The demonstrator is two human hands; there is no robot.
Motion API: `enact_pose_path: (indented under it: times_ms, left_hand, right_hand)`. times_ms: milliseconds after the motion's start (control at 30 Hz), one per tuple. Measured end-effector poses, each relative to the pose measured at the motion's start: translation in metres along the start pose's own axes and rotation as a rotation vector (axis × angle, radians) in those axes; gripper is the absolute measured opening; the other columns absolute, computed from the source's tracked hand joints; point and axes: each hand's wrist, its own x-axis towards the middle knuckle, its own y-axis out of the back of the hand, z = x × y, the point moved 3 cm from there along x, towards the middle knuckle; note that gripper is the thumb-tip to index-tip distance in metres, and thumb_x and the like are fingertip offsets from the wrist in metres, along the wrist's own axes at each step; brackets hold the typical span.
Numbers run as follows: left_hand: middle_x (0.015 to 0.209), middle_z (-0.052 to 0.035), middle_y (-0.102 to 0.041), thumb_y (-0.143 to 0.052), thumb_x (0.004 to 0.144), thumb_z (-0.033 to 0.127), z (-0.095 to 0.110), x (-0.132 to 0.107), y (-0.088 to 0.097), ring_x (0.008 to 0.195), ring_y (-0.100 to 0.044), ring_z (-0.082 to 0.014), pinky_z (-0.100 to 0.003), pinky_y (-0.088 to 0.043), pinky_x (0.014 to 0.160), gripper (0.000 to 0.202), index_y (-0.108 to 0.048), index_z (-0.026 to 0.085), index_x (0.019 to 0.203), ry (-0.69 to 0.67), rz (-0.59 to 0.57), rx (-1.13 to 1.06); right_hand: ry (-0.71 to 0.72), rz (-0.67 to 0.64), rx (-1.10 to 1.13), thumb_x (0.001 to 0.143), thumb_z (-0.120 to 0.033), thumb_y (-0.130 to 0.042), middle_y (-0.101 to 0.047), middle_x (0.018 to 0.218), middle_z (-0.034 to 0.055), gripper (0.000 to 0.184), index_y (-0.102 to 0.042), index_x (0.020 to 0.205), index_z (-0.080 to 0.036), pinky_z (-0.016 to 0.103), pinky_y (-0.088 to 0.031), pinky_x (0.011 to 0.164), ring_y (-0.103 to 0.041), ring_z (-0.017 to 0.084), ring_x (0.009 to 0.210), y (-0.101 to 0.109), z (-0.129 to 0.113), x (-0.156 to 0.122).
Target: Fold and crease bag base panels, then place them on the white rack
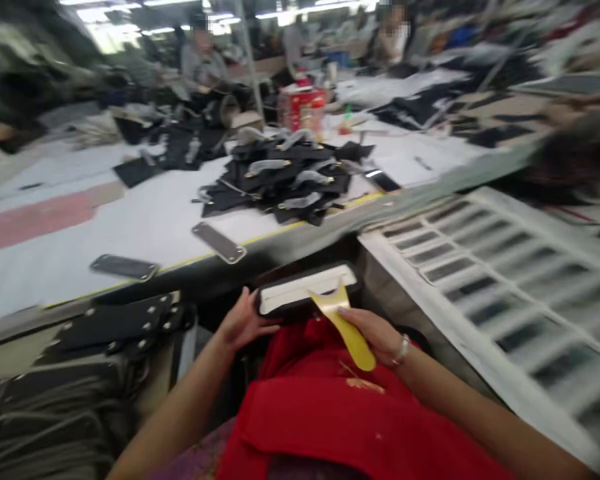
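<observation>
Low in front of my body is a black padded piece (pixel 353 275) with a long white face. My left hand (pixel 243 323) grips its left end, thumb at the edge and fingers partly underneath. In my right hand (pixel 377 337) is a yellow shoehorn-like tool (pixel 353 337), pinched at mid-length. Its notched wide end lies over the right part of the white face; whether it touches cannot be made out. A red apron (pixel 350 413) covers my lap below both hands. On the table edge beyond lie two grey oblong plates, a left one (pixel 125 267) and a right one (pixel 220 241).
The white table (pixel 180 207) carries a heap of black pieces with grey handles (pixel 290 170), a phone (pixel 383 180) and a red box (pixel 300 107). Stacked dark pieces (pixel 55 393) stand at left. A white slotted rack (pixel 460 253) is at right. People (pixel 203 63) work beyond.
</observation>
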Motion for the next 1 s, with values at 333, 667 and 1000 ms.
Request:
enact_pose_path:
  times_ms: [333,667,1000]
  left_hand:
    - [0.130,-0.0061,-0.047,-0.027,0.083,0.068,0.002,0.000,0.027,0.091,-0.061,-0.0240,-0.052,-0.047,0.078,0.058,-0.033,0.039,0.132,-0.144,0.084,-0.087]
    - [0.120,-0.0101,-0.056,-0.026,0.086,0.064,-0.002,0.010,0.033,0.101,-0.058,-0.0233,-0.039,-0.046,0.089,0.063,-0.043,0.022,0.129,-0.336,0.177,-0.184]
    - [0.138,-0.0087,-0.040,-0.029,0.082,0.068,0.005,-0.015,0.027,0.104,-0.057,-0.0268,-0.048,-0.049,0.081,0.064,-0.032,0.034,0.136,-0.147,0.088,-0.092]
  right_hand:
    - [-0.138,-0.281,-0.227,0.062,-0.053,-0.071,-0.055,0.054,-0.0017,0.045,-0.063,0.077,-0.012,0.018,-0.025,0.041,-0.041,0.005,0.043,-0.055,0.002,0.034]
    - [-0.238,-0.252,-0.242,0.065,-0.042,-0.071,-0.059,0.053,0.0004,0.032,-0.061,0.068,-0.012,0.017,-0.031,0.041,-0.047,0.006,0.043,-0.090,0.012,0.055]
    - [-0.214,-0.317,-0.358,0.075,-0.035,-0.059,-0.049,0.043,-0.0033,0.027,-0.059,0.066,-0.010,0.018,-0.017,0.033,-0.031,0.002,0.031,-0.086,0.019,0.069]
